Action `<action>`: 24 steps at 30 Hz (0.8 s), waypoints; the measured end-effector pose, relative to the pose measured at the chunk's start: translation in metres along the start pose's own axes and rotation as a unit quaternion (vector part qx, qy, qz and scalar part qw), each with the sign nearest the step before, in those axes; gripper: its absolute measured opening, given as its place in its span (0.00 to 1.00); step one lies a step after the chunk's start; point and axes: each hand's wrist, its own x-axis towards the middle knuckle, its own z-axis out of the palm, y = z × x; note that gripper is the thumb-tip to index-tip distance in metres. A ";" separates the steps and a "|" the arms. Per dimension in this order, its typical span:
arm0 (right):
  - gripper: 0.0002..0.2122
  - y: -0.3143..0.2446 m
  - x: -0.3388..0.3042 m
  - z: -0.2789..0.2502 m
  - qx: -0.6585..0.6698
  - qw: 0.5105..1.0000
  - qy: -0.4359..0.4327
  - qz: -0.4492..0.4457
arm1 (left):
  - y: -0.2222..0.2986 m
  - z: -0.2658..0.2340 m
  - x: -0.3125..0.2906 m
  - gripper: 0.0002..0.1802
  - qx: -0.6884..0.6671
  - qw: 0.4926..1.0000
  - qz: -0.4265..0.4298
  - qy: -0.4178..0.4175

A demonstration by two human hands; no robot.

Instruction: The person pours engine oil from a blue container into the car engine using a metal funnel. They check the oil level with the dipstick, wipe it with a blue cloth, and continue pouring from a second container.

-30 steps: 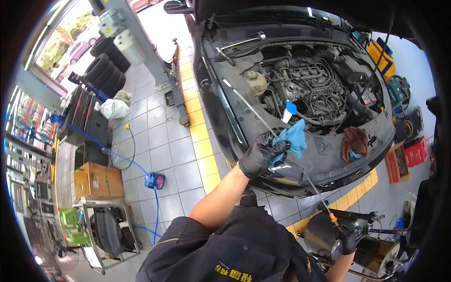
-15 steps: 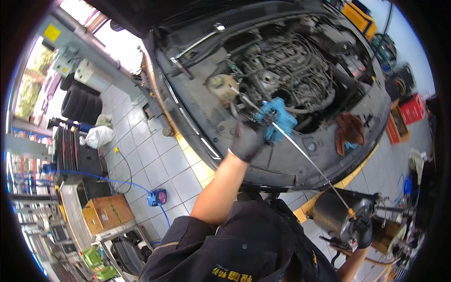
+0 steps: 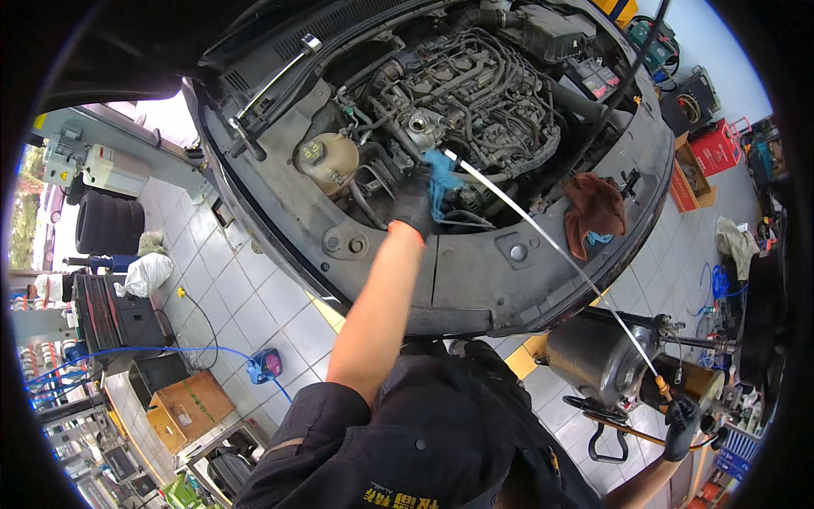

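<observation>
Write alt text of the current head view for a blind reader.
A gloved left hand holds a blue cloth near the tip of a long thin rod, its other end in the gloved right hand, beside an exposed car engine. A brown cloth lies at right.

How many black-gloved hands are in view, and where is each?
2. The left hand is at the blue cloth, near the engine; the right hand is lower right, at the far end of the thin metal rod. No other hand shows.
</observation>
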 end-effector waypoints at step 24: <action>0.11 -0.147 0.048 0.246 -0.069 0.991 0.116 0.016 | -0.140 0.045 0.131 0.23 -0.235 0.964 -0.124 0.001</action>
